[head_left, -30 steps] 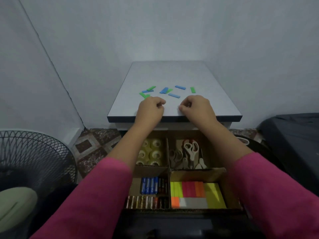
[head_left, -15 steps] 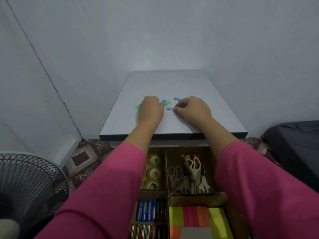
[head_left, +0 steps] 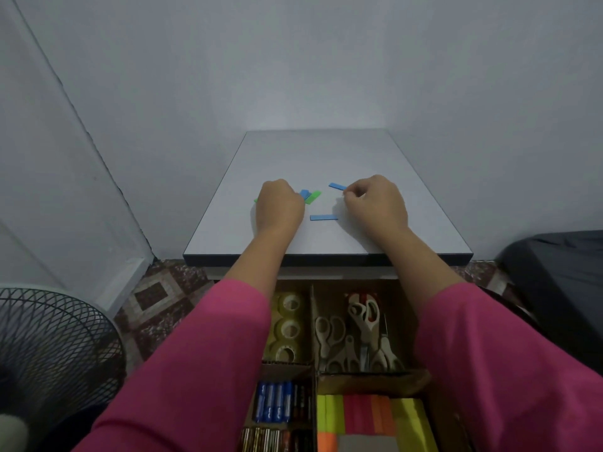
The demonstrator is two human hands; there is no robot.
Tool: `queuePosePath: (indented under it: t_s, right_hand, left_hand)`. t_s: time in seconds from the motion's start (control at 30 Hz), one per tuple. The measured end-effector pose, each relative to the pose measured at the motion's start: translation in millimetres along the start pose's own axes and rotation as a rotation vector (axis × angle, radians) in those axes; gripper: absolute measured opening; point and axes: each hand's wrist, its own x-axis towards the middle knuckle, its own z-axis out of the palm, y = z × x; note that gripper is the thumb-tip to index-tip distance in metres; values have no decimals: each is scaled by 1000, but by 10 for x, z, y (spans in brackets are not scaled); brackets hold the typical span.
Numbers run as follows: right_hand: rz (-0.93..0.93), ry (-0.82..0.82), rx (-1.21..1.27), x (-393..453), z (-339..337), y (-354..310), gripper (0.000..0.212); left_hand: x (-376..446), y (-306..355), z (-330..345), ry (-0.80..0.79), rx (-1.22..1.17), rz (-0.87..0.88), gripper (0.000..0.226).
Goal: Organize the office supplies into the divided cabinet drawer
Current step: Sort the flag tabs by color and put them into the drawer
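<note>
Hands curled over scattered strips on cabinet top (head_left: 326, 151), likely gathering them. Left hand (head_left: 280, 205) fisted, contents unclear. Right hand (head_left: 375, 203) pinches beside blue strip (head_left: 337, 186); hold unconfirmed.

Both hands work the cabinet top (head_left: 326, 151) — the left hand (head_left: 280, 207) curled over green and blue strips (head_left: 310, 195), the right hand (head_left: 375, 203) pinching a blue strip (head_left: 337, 186) near the middle.

Four flat strips showing on cabinet top (head_left: 326, 158): blue strip (head_left: 323, 217) lying level near centre, second blue strip (head_left: 337, 186) tilted farther back, short blue piece (head_left: 304, 193) touching green strip (head_left: 313, 197), green corner (head_left: 255, 200) peeking out at left (rest hidden). Below, open divided drawer (head_left: 313, 321): tape rolls (head_left: 289, 327) back-left, scissors (head_left: 359, 334) back-right. Front-left batteries (head_left: 277, 402), front-right sticky-note pads (head_left: 368, 419) in yellow, pink, orange.
</note>
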Motion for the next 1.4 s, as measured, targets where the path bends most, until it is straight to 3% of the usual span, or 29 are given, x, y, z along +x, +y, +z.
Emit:
queuePosePath:
  t_s: [0.13,0.27,0.43,0.6,0.83,1.07,1.13,1.23,1.3,1.4]
  right_hand:
    - [76,17,-240,142,107,43,30]
    - [51,48,-381,242,174,26,27]
    - [-107,95,-465,323,245,7,26]
    - [-128,96,-464,304,227,30,27]
    - [-154,98,-454,77,109,15,28]
    - [-68,-38,-207,-117,-35,56,23]
    - [-19,-70,-43,-109,-62,38,21]
    - [77,-65,234,-82,-119,9,20]
    - [113,-61,312,-86,-150,-6,20]
    - [125,-67,351,-90,-156,-17,21]
  left_hand:
    - [50,-28,64,-18,14,1,28]
    - [74,-44,84,-39,26,-1,21]
    - [56,-31,57,-23,-19,-18,16]
    - [-36,-25,-10,-18,-292,74,11]
    - [-83,17,-65,-112,-326,96,21]
    - [-162,24,-89,-144,-292,158,23]
    - [-143,9,-112,-11,-462,77,24]
    - [-57,-47,-194,310,-735,-153,27]
    - [45,-130,-273,417,-724,-240,30]
    - [246,-286,-337,248,-444,-212,29]
